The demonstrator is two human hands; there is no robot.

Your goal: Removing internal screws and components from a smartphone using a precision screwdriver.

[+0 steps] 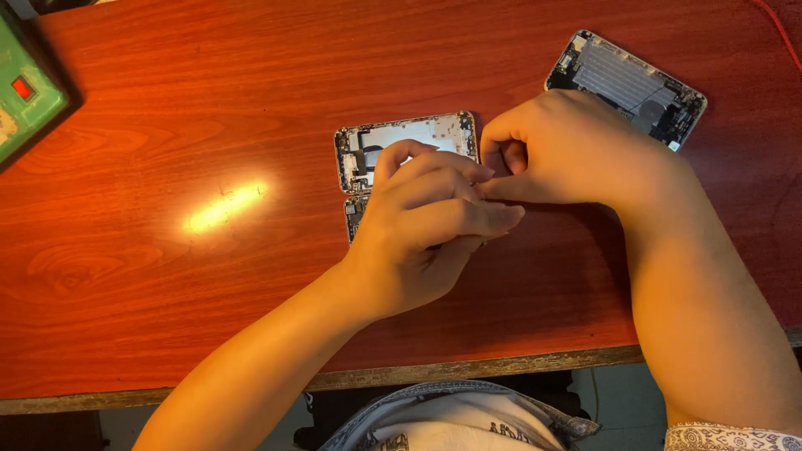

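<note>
Phone housing [409,138], opened and stripped to its bare metal shell, lies flat on the red-brown wooden table [167,276], just beyond the two hands that meet over its near edge. A second small piece of phone frame [355,215] shows just under the left hand's knuckles, touching or nearly touching the housing; most of it is hidden. The left hand [426,225] rests on top of this piece with fingers curled together and pointing toward the right hand; whether it pinches anything cannot be told, as the fingertips cover whatever is beneath. The right hand [568,154] sits on the far right side of the grip, fingers curled into a loose fist with thumb and forefinger closed at the housing's corner, apparently pinching something too small to make out.

Judging by this, the step in hand is fine work at the housing's right end, seating or lifting a tiny part. The next move calls for steady fingertips and a firm hold on the shell.

Well beyond the right hand lies another opened phone body [626,88], its inner parts exposed. Far left, a green box [25,96] sits at the table's corner.
</note>
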